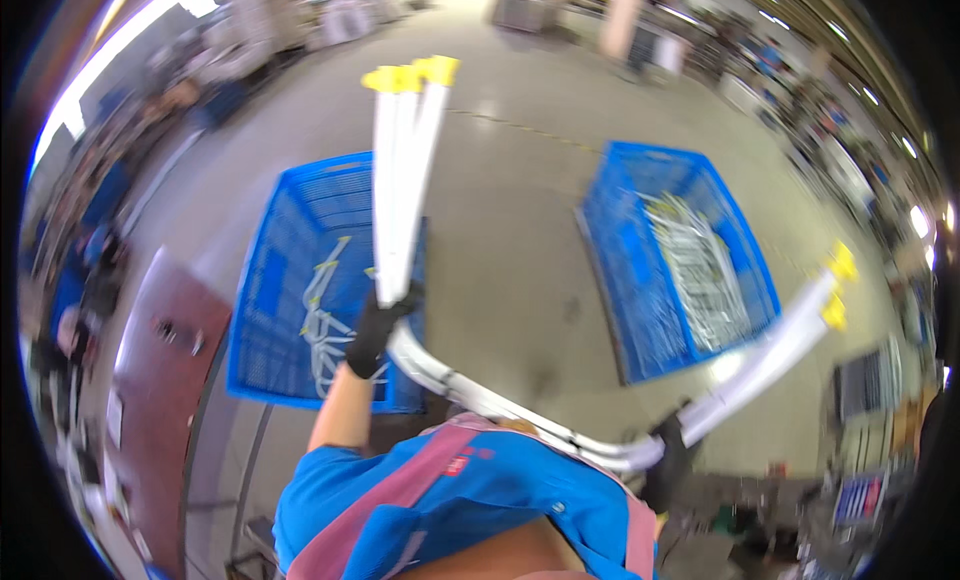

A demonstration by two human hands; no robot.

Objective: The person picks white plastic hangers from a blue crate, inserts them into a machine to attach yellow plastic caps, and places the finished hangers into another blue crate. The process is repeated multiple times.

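A bundle of white bent tubes (520, 420) is held between two black-gloved hands, curving in a wide U across the front of the person's body. The left hand (378, 332) is wrapped around one leg of the bundle, its fingers (398, 305) clamped on the tubes, and from this grip the tubes rise almost straight up in the picture to their yellow end caps (410, 75). The right hand (668, 458) is closed around the other leg near the bend, fingers likewise clamped on the tubes, and from there that leg slants up and to the right to a second set of yellow caps (838, 285). This side is blurred, so single fingers cannot be made out. Behind the left hand a blue plastic crate (290, 230) is seen on the grey floor, with a few white tubes lying loose in it. A second blue crate (650, 175), well apart to the right, is filled with many more tubes. A reddish-brown table (165, 380) is seen at the left edge, beside the first crate. A blue shirt and pink apron straps are seen below.
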